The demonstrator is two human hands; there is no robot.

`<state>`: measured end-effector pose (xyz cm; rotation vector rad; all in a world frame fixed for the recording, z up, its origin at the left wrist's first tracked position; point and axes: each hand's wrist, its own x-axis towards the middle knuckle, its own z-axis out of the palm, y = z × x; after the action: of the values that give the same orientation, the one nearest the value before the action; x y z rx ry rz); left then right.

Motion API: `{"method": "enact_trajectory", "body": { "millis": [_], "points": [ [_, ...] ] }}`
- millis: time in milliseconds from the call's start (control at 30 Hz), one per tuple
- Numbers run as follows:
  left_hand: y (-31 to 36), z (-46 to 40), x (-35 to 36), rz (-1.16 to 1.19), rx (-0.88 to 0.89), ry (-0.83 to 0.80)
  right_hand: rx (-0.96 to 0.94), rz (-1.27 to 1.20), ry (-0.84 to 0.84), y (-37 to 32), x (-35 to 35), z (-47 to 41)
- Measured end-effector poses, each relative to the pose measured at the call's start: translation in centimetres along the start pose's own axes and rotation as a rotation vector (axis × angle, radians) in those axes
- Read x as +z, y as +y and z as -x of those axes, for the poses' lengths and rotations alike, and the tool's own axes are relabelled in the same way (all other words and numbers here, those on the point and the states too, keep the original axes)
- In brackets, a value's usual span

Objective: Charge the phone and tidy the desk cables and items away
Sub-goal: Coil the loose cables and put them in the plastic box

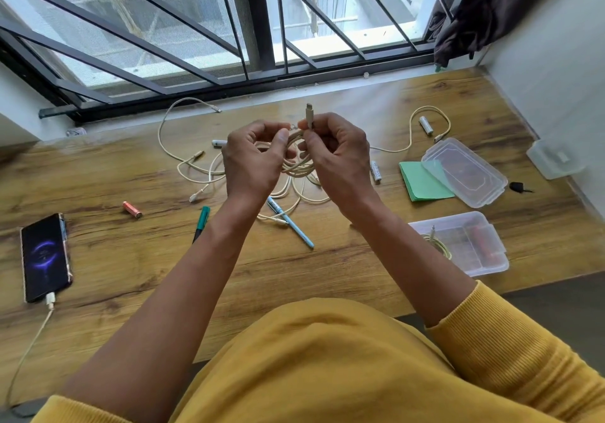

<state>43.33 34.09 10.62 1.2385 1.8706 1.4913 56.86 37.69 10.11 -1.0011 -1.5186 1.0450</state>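
A coiled cream cable (296,157) is held above the desk (327,278) between both hands. The left hand (252,157) is curled round the coil's left side, thumb and fingers closed on the loops. One plug end (309,116) is pinched by the right hand (337,154) and points up (fingers curled, not spread).

The phone (44,257) lies flat at the desk's left edge, screen lit, with a white charging cable (36,334) plugged into its near end.

More loose cables (196,160) are strewn under and behind the hands. An orange battery (132,209) sits between phone and hands; a green marker (201,223) and a blue pen (289,223) lie near the forearms. A white battery (375,172) lies right of the hands.

At right, an open clear box (465,242) holds a coiled cable and some reddish items (too blurred to identify). Its lid (465,170) rests partly on a green notepad (424,183).
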Motion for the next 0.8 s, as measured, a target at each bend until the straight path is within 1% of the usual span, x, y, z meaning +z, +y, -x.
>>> {"method": "enact_trajectory", "body": {
  "millis": [167,300,367,433,567,700,800],
  "points": [
    [-0.1,0.6,-0.4,-0.084,0.081,-0.177,0.031,0.001,0.004,0.3,-0.9,-0.7],
    [-0.3,0.5,-0.3,-0.176,0.123,-0.213,0.03,0.007,-0.021,0.5,-1.0,-0.7],
    [-0.4,0.4,-0.2,-0.173,0.116,-0.226,0.024,0.03,-0.024,0.6,-1.0,-0.6],
    [-0.8,0.1,-0.2,-0.065,0.056,-0.229,0.016,0.055,-0.026,0.7,-0.9,-0.6],
    [-0.8,-0.1,-0.4,0.316,-0.142,-0.208,0.042,0.011,-0.027,0.6,-0.9,-0.7],
    [-0.4,-0.1,-0.3,0.485,-0.222,-0.214,0.151,-0.112,-0.002,0.5,-0.7,-0.7],
    [-0.2,-0.2,-0.4,0.613,-0.294,-0.254,0.231,-0.206,0.006,0.2,-0.7,-0.9]
  ]
}}
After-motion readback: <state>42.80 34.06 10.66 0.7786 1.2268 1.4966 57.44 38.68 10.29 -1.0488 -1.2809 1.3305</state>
